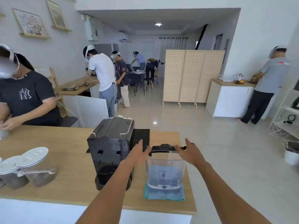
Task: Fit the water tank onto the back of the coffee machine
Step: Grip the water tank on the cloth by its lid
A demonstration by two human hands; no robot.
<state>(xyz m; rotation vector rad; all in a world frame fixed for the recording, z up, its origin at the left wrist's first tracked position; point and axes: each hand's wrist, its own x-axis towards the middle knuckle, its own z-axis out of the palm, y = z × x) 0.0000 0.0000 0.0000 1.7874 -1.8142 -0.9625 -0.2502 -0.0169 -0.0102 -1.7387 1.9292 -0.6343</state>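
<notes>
Water tank (165,172), clear plastic with a black lid (163,149), stands upright on a folded teal cloth (163,194) at the near right part of the wooden counter (68,167), just to the right of the coffee machine (111,152) and not touching it. The cloth reaches a little past the tank on its near side and lies close to the counter's near edge. The left hand (138,152) rests at the left end of the tank's lid with the fingers stretched out and spread, some reaching up beside the machine's right side; it is flat and open, not closed around anything. The right hand (188,152) is on the right end of the lid, fingers likewise spread and loosely curved over the rim, open rather than gripping. The coffee machine is black and turned so that its slotted back faces the camera, with a wire rail (111,126) around its top. To the left of the machine, near the counter's left end, stand clear canisters with white lids (33,155). Beyond the counter, left of the machine, a person in a dark shirt (27,96) leans over it. Farther back, behind the machine, several people work at other counters, and a folding wicker screen (193,76) stands on the tiled floor to the right
</notes>
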